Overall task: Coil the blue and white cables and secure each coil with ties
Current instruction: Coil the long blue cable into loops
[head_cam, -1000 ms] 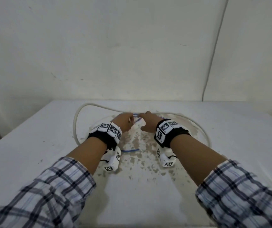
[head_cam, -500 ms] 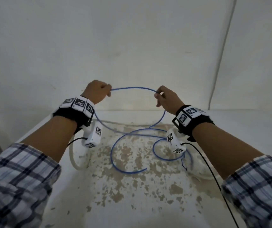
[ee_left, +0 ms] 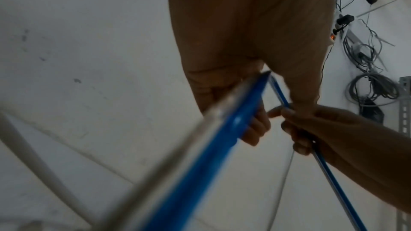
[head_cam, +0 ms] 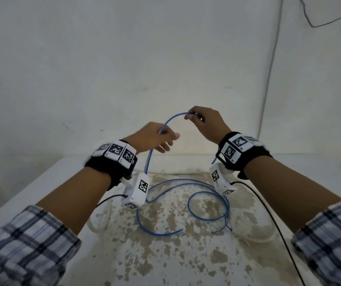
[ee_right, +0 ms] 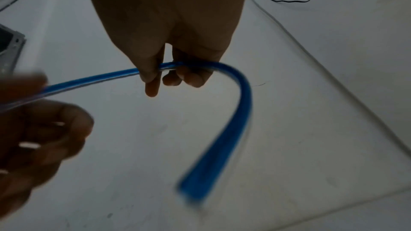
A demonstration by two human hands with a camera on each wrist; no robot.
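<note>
The blue cable (head_cam: pixel 171 118) arcs between both hands, raised above the tabletop (head_cam: pixel 186 254). The right hand (head_cam: pixel 206 124) pinches it at the top of the arc between thumb and fingers, and the wrist view shows the thumb and curled fingers (ee_right: pixel 153 69) closed on the strand. The left hand (head_cam: pixel 155 139), lower and just beside the right, has its fingers curled round the cable where it drops toward the tabletop. Below the hands the rest of the cable lies in loose, springy loops (head_cam: pixel 206 205), with its free end nearer the person than the hands.

The cable looks thin, light and smooth, and stiff enough to hold a curve of its own, so it will likely spring open when released and slide through a slack pinch. A firm hold at the crossing point of each new loop, with the other hand feeding slack, seems the best way to gather it.

The white cable (head_cam: pixel 97 221) lies on the tabletop below the left wrist, thicker and probably stiffer. It is untouched. No ties are visible.
</note>
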